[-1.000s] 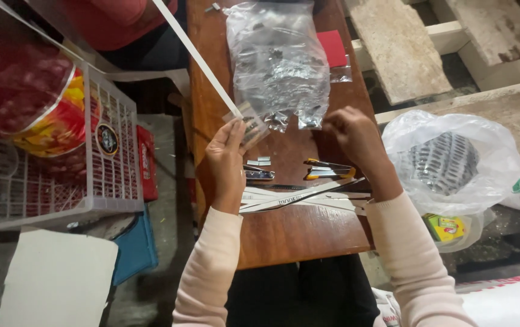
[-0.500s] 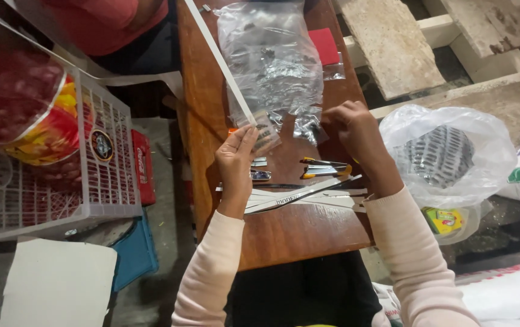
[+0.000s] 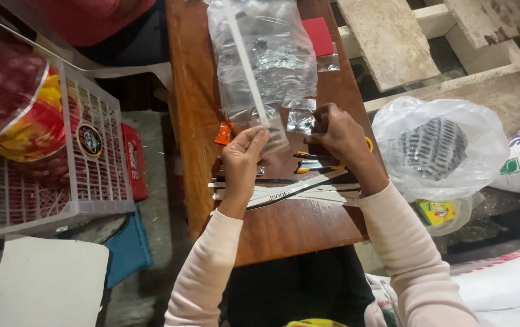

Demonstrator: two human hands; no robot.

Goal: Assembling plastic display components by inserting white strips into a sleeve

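The white strip (image 3: 246, 63) has been swung more upright — pinched at its lower end by the left hand (image 3: 243, 158), long axis running away; the right hand (image 3: 337, 134) is closed on the clear bag (image 3: 263, 54).

Bag (image 3: 266, 60) on table (image 3: 193, 133) (crate (image 3: 60, 181) left).

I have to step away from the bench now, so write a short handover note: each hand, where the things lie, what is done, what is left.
Left hand: pinches the lower end of a long white strip that slants up over the clear bag.
Right hand: closed on a small clear packet at the bag's lower edge.
On the wooden table: a pile of flat strips under both hands, yellow-handled tools beside the right hand.
Done: strips piled.
Left: the held strip is not yet on the pile.
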